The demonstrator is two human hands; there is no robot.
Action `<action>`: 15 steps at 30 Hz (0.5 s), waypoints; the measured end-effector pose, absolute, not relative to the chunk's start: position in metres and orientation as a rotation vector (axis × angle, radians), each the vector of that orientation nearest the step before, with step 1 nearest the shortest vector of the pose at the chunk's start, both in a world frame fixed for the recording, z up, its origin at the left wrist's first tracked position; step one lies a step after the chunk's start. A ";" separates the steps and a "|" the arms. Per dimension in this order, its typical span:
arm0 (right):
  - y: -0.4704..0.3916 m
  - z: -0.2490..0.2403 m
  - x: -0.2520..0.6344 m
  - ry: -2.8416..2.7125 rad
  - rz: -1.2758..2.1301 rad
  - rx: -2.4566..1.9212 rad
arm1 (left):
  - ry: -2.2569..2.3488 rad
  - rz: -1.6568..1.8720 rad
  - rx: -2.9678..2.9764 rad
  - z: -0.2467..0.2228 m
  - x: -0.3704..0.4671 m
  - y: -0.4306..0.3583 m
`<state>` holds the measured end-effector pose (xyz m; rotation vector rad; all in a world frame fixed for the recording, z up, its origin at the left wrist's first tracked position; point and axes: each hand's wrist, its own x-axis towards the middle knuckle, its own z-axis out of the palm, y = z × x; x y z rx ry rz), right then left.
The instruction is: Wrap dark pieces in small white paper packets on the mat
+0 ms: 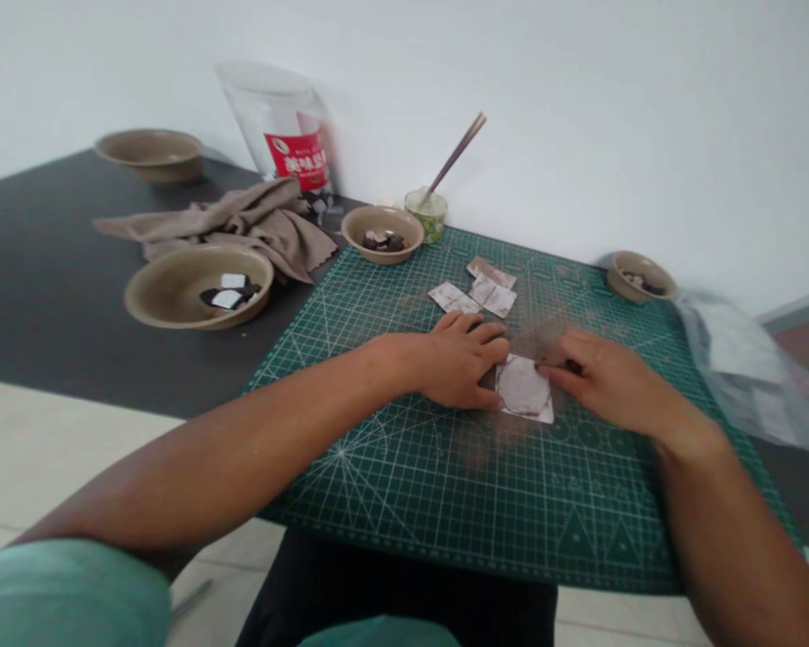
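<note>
A whitish square card (524,388) with a rough brown ring on it lies on the green cutting mat (404,494). Spread flat, my left hand (464,359) presses at the card's left side, thumb and fingertips along its edge. At the upper right edge of the card, my right hand (590,373) is closed in a pinch. Whatever sits between those fingers is hidden; a small dark patch shows there. Brown dust smears the mat around the card. Several brown-smudged white cards (492,294) lie just beyond my left hand.
Bowls with dark pieces stand at left (141,292), back (383,256) and right (624,286). Another bowl (152,162) sits far left. A brown cloth (243,216), a clear plastic jar (262,117), a green cup (428,220) with sticks and a plastic bag (755,368) surround the mat.
</note>
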<state>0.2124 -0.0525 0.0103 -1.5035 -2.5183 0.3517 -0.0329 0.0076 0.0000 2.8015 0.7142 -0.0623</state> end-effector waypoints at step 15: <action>-0.059 0.009 0.203 -2.621 0.608 -1.339 | 0.715 -0.092 2.795 0.002 -0.033 0.006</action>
